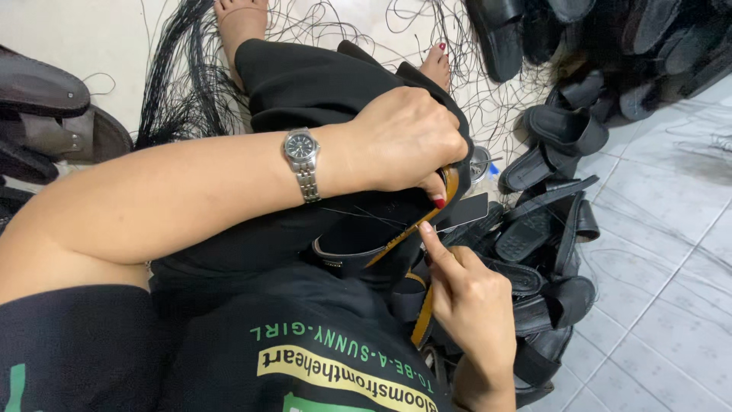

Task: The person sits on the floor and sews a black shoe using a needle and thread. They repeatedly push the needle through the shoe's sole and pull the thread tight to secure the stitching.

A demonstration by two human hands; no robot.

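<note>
Left hand: the left hand [408, 141] is closed over the upper end of a black sandal [366, 244] on the person's lap, thumb pressing its tan edge.
Right hand: the right hand [473, 301] is loosely curled, forefinger stretched out and touching the tan rim of the sole; whether it pinches anything cannot be told.
Sandal: black strap and footbed, tan-brown edge strip curving down between the hands; it rests on the black trousers, tilted on its side.
Thread: a thin black thread [362, 215] crosses the sandal below the wristwatch [302, 156].
Risk: the sandal could probably slip off the lap if the upper grip loosens; the loose thread might snag on the watch.
Surroundings: a pile of black sandals [557, 229] on the tiled floor [671, 259], with tangled black thread [191, 69] near the feet.
</note>
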